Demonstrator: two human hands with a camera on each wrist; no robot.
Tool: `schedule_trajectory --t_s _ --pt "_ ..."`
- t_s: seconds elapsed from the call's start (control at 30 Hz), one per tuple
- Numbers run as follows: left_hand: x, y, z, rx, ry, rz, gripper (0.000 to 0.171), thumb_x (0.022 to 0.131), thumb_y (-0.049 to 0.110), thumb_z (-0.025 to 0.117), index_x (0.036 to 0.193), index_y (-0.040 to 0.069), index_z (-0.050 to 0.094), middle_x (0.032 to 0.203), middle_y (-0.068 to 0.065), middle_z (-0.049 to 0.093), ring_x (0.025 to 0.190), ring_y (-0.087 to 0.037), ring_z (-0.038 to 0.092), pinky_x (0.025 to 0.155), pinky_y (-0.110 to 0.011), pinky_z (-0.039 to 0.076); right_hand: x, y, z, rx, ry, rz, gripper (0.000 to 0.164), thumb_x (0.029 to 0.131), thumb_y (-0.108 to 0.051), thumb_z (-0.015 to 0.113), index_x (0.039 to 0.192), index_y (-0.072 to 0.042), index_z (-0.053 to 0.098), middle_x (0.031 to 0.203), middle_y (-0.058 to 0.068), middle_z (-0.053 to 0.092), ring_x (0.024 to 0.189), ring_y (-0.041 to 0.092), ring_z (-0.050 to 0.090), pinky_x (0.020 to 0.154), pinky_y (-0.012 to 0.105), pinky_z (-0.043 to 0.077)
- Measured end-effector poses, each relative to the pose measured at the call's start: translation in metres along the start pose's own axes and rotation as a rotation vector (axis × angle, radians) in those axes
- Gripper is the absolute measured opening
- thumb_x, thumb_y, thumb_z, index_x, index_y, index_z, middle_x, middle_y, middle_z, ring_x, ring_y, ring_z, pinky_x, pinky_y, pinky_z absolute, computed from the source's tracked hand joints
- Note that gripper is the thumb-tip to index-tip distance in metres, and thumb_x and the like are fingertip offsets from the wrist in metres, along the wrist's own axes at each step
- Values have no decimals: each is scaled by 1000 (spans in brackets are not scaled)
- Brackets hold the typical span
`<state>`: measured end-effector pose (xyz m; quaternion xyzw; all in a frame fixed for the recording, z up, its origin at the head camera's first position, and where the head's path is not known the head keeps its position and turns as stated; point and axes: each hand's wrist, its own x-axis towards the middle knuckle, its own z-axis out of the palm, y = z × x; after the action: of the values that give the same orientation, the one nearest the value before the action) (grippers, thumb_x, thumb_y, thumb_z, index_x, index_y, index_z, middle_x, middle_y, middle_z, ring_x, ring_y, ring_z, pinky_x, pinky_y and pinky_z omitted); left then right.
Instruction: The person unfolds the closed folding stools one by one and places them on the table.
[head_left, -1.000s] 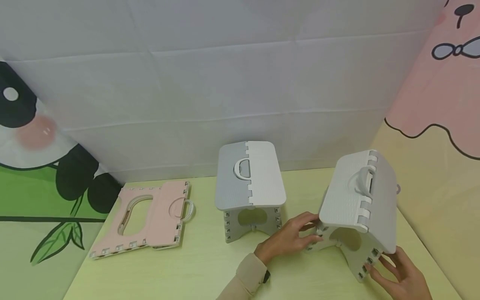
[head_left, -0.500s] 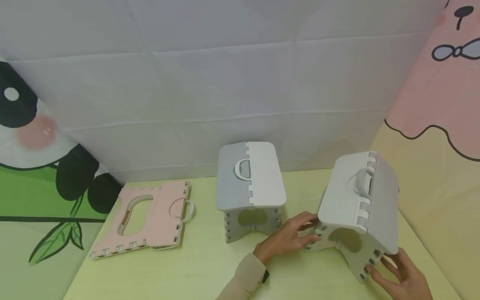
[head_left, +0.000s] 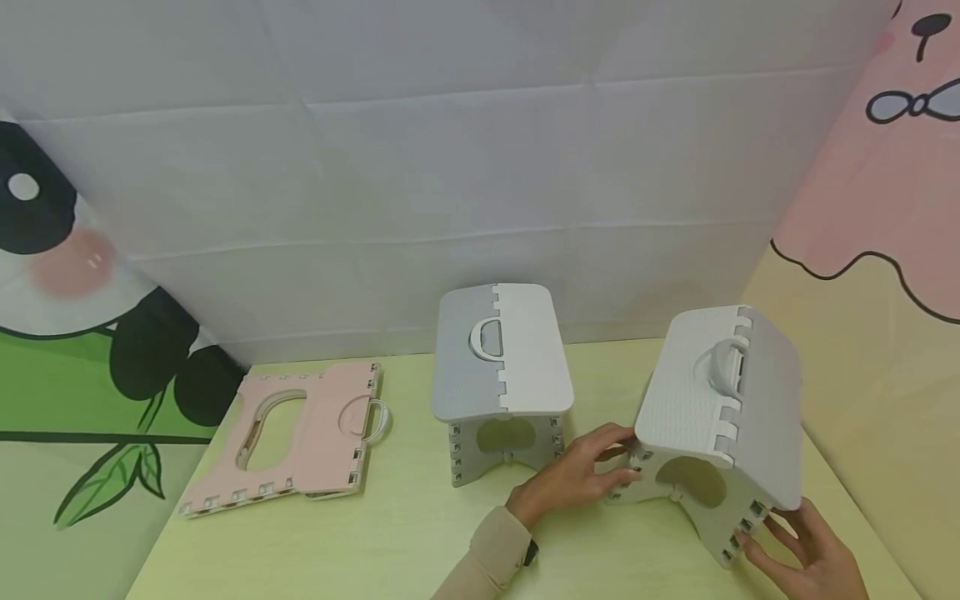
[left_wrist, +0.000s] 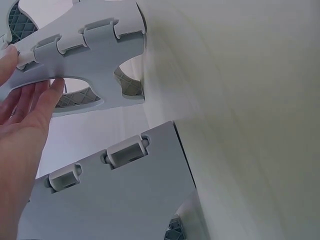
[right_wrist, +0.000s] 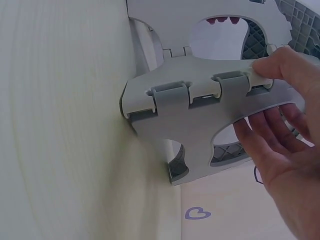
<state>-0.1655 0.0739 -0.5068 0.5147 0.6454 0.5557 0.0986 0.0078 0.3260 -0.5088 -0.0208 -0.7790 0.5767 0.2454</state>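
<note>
A grey and white folding stool (head_left: 693,383) stands at the right of the table, its top bent into a ridge along the middle hinge. My left hand (head_left: 577,475) holds its left leg panel, the thumb in front and, in the left wrist view, fingers through the cut-out of the leg (left_wrist: 105,62). On the other side my right hand (head_left: 813,554) grips the right leg panel (right_wrist: 195,110), thumb on the hinged edge and fingers in the opening. A second grey and white stool (head_left: 528,350) stands unfolded, its top flat, left of my left hand.
A pink folding stool (head_left: 330,442) lies folded flat at the left of the pale yellow table (head_left: 420,542). A white cloth backdrop (head_left: 450,167) rises behind the table. Printed side panels flank it, the right one (head_left: 862,350) close to my right hand.
My right hand has shifted slightly right, and the right half of the held stool has moved out with it. The left hand is nearly still. The other stools have not moved.
</note>
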Motion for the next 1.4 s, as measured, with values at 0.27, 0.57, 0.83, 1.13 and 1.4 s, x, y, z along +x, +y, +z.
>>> schedule_trajectory --t_s 0.27,0.57,0.83,1.13,1.4 --pt "-2 -1 1 37 13 6 47 96 -3 69 139 -4 50 128 -20 58 126 -16 56 107 -29 47 1 3 -3 44 -66 -40 76 67 37 71 136 15 51 130 -12 63 114 -1 60 91 13 52" --pt "0 -1 3 67 13 21 48 97 0 69 141 -1 49 130 -17 58 127 -13 54 109 -27 45 1 3 -5 -36 -89 -44 76 69 33 74 138 12 50 131 -14 61 113 -3 60 92 12 51" --pt "-2 2 1 204 40 34 49 98 7 71 142 2 51 129 -11 60 125 -13 56 108 -28 47 0 1 -7 -44 -118 -49 79 74 30 73 145 10 46 135 -14 59 116 -4 58 93 12 50" --pt "-1 8 -1 258 92 25 56 98 16 72 148 7 47 141 -7 56 134 -12 51 111 -28 43 1 -4 -9 -159 -126 -77 72 78 25 74 144 11 47 135 -15 57 116 -4 57 94 13 50" --pt "2 15 -4 273 144 14 58 97 18 74 148 11 48 145 -5 53 138 -13 45 114 -31 40 4 -9 -12 -240 -109 -92 68 76 25 76 139 11 51 131 -18 59 117 -5 58 94 14 50"
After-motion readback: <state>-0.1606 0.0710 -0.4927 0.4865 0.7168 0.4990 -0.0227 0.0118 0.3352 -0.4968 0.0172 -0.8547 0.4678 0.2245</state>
